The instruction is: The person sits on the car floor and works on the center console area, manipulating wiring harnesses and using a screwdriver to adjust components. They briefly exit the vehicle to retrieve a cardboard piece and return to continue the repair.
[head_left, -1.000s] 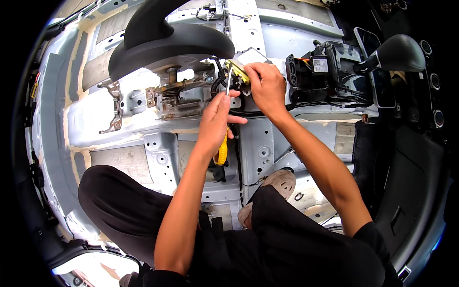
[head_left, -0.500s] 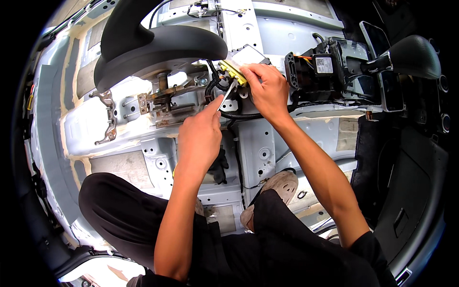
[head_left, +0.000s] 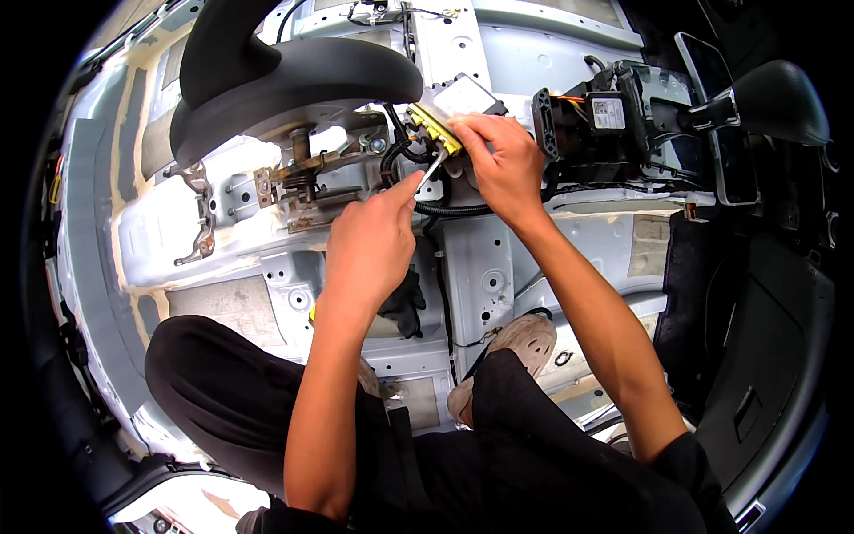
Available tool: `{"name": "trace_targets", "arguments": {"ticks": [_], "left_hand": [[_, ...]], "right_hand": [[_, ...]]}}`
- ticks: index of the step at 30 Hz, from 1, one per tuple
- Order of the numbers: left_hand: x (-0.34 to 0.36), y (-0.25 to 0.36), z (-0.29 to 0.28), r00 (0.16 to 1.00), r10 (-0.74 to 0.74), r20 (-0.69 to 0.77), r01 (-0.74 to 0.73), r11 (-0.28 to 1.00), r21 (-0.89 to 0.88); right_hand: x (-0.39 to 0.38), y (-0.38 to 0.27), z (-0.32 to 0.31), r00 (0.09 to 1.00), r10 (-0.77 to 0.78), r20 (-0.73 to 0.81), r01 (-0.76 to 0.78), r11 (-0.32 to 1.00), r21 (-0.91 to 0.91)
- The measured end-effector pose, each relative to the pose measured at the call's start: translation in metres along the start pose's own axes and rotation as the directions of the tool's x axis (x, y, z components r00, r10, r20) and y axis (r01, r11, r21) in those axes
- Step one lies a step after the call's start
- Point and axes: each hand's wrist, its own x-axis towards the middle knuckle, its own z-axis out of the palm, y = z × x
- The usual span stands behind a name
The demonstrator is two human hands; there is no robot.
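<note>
My left hand (head_left: 372,242) grips a screwdriver (head_left: 433,165); its metal shaft points up and right at a yellow connector (head_left: 433,127). That connector sits on the edge of a grey metal control box (head_left: 465,93) on the bare car floor. My right hand (head_left: 498,160) rests on the box and connector, fingers curled over them. A black corrugated cable (head_left: 449,210) runs under both hands.
A black steering wheel (head_left: 294,80) on its column lies at the upper left. A black module with a label (head_left: 598,120) and a gear lever (head_left: 769,98) stand to the right. A black glove (head_left: 405,303) lies on the white floor panel (head_left: 222,222). My legs and shoes fill the lower part.
My left hand has risen and swung the screwdriver up from pointing downward, bringing its tip to the yellow connector. My right hand stays on the box.
</note>
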Motion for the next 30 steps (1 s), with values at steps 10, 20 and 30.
{"name": "trace_targets", "arguments": {"ticks": [10,20,30], "left_hand": [[0.001,-0.003,0.000,1.000,0.020,-0.001,-0.020,1.000,0.010],[-0.002,-0.008,0.004,0.999,0.015,-0.033,-0.017,0.997,-0.081],[0.009,-0.011,0.006,1.000,0.023,0.004,-0.022,0.993,-0.117]], "right_hand": [[-0.002,-0.005,-0.003,0.999,0.019,0.026,-0.017,0.998,-0.068],[-0.003,-0.005,-0.002,1.000,0.005,-0.009,-0.005,1.000,-0.013],[-0.005,-0.002,-0.003,1.000,0.001,0.017,-0.001,1.000,-0.030]]}}
